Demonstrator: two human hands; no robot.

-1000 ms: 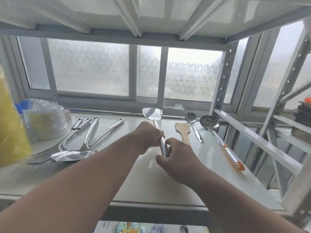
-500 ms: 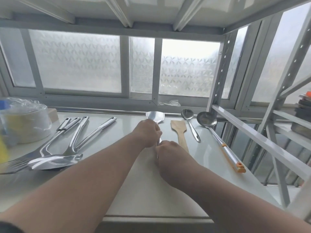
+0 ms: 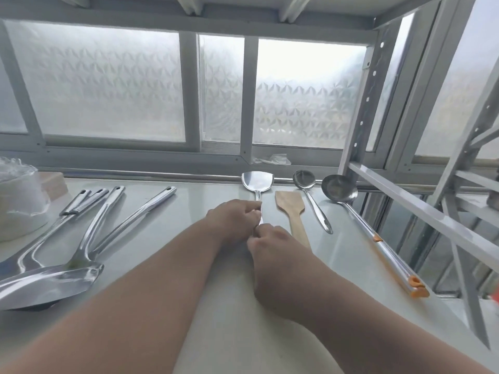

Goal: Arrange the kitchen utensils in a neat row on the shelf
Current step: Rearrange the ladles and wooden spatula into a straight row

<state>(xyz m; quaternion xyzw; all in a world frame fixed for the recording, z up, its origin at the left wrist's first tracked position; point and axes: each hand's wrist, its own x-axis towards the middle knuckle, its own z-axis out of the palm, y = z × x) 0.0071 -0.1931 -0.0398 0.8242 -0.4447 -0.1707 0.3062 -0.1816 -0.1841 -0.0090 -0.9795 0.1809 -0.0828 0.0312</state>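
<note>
A steel spatula (image 3: 258, 182) is being laid on the shelf (image 3: 205, 209), blade toward the window, just left of the wooden spatula (image 3: 291, 209). Its handle is pinched by the left hand (image 3: 235, 220) on the neck and by the right hand (image 3: 272, 255) nearer the end; most of the handle is hidden beneath them. The step is judged to be final alignment. It would be done well if the handle were turned parallel to the wooden spatula, a gap kept like that between the wooden spatula and the small ladle (image 3: 310, 195), and the blade tip brought level with the other heads along the back rail. The metal should be set down flat before release, since the smooth surface may let it slide.

To the right lies the large ladle (image 3: 348, 198) with orange handle fittings. To the left, a heap of unsorted steel utensils (image 3: 89, 233) is left crossing one another, so the row is judged about half made.

The shelf is pale and glossy, part of a white metal rack (image 3: 359, 109). Frosted patterned windows (image 3: 102, 87) stand behind it, and a plastic-wrapped bundle (image 3: 19, 201) sits at the far left.
</note>
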